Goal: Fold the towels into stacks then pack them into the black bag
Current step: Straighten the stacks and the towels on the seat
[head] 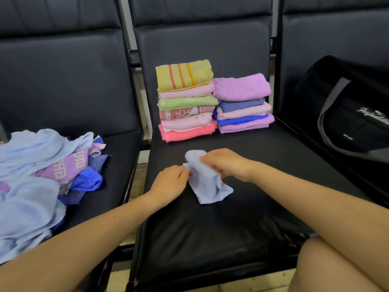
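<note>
A small light-blue towel (208, 182) lies crumpled on the middle black seat (210, 228). My left hand (170, 181) pinches its left edge, and my right hand (227, 165) grips its upper part. Behind them stand two folded stacks: a taller one (186, 102) topped by a yellow striped towel, and a shorter one (243, 102) topped by a lilac towel. A heap of unfolded towels (42, 175) in light blue, purple and dark blue covers the left seat. The black bag (347, 110) with grey straps rests on the right seat.
Three black padded seats with backrests stand in a row, with narrow gaps between them showing the pale floor. My bare knee (336, 268) is at the lower right, near the middle seat's front corner.
</note>
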### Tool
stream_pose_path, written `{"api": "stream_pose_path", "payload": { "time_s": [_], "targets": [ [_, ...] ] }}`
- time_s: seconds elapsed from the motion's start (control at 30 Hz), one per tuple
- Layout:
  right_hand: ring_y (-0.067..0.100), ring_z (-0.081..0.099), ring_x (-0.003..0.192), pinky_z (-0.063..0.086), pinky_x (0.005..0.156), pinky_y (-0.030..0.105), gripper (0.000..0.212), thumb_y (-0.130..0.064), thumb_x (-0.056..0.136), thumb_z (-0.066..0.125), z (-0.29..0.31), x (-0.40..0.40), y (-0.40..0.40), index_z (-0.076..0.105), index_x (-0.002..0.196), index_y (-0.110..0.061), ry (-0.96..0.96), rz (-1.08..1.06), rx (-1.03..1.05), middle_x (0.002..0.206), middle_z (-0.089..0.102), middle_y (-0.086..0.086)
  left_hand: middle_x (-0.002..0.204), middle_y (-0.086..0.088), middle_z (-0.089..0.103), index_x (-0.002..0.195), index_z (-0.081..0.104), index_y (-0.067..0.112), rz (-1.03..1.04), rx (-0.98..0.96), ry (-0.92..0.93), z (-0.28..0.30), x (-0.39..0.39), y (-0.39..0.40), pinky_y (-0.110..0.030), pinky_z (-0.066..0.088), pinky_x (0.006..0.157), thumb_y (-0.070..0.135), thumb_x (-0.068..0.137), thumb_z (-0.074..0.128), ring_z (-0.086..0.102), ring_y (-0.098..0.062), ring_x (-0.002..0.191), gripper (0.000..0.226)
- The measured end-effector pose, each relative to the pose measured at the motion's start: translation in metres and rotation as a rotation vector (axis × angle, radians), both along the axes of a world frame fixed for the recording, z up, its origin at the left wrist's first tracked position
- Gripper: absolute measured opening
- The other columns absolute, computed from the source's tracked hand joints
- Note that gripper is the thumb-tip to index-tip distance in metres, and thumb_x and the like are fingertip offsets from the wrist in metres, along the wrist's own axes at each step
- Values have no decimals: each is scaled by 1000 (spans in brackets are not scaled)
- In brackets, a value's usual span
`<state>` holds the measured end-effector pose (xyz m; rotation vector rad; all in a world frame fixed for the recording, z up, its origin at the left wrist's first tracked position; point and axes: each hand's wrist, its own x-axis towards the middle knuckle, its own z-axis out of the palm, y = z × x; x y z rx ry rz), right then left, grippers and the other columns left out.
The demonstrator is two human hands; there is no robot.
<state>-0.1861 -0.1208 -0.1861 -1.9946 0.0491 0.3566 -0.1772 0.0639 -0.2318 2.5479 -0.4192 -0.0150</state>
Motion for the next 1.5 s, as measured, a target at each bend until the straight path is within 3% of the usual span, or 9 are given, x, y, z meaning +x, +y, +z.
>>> {"api": "stream_pose_path", "payload": {
  "time_s": [0.17, 0.3, 0.47, 0.57, 0.77, 1.0, 1.1, 1.2, 1.5],
  "targets": [
    [15, 47, 61, 43, 55, 24, 27, -27, 93, 54, -15, 0, -9, 63, 83, -4, -56, -35, -182, 69, 54, 3, 77, -12, 56, 64, 52, 5, 76, 3, -78, 0, -5, -6, -41, 42, 68, 31, 100, 39, 53, -26, 76, 46],
    [15, 42, 56, 35, 50, 23, 43, -38, 83, 66, -30, -5, -16, 44, 58, -12, 34, -22, -356, 57, 42, -2, 75, -2, 52, 65, 53, 10, 122, 159, -120, -3, 0, -11, -35, 39, 69, 37, 93, 46, 50, -21, 79, 40],
    [17, 62, 80, 50, 70, 29, 16, -18, 84, 66, -29, -5, -11, 65, 92, -4, 76, -42, -7, 91, 65, 8, 83, 3, 56, 82, 61, 17, 107, 213, -52, 0, 8, -14, -33, 37, 74, 38, 91, 48, 53, -18, 84, 27],
    [20, 58, 84, 46, 73, 32, 21, -12, 87, 57, -14, -2, -10, 62, 104, -1, -21, -157, 151, 96, 62, 12, 91, 2, 63, 93, 65, 17, 148, -13, 77, 6, 10, -19, -33, 45, 77, 36, 93, 52, 58, -15, 84, 23],
    [22, 54, 91, 42, 77, 34, 6, -10, 88, 54, 6, 1, -15, 56, 88, -16, -177, -299, 314, 96, 59, 7, 101, -6, 70, 100, 61, 22, 207, -896, 602, 35, -9, -43, -38, 55, 85, 34, 99, 48, 67, -22, 95, 18],
    [19, 54, 88, 43, 71, 30, 7, -10, 90, 55, 4, -3, -22, 54, 96, -11, -201, -318, 317, 96, 59, 6, 92, -5, 61, 112, 62, 11, 404, -786, 410, 44, -1, -51, -33, 49, 78, 31, 94, 56, 55, -17, 78, 28],
    [17, 52, 88, 41, 73, 29, 11, -15, 90, 58, -3, -5, -18, 54, 99, -10, -171, -288, 269, 95, 56, 4, 114, -8, 64, 123, 60, 10, 409, -913, 404, 47, -2, -50, -41, 49, 94, 26, 96, 52, 61, -24, 101, 32],
    [15, 54, 85, 43, 72, 27, 14, -22, 90, 60, -8, -7, -10, 55, 99, -12, -88, -278, 313, 96, 58, 3, 108, -10, 65, 105, 63, 15, 446, -1085, 461, 56, -7, -53, -48, 49, 94, 26, 99, 47, 62, -28, 99, 21],
    [27, 64, 106, 49, 99, 39, 22, -22, 91, 63, -12, -3, -2, 67, 105, -5, 96, -408, 705, 111, 69, 16, 110, -17, 66, 113, 60, 4, 359, -1150, 520, 49, -14, -59, -37, 53, 75, 8, 93, 51, 64, -27, 98, 22]
  ]
}}
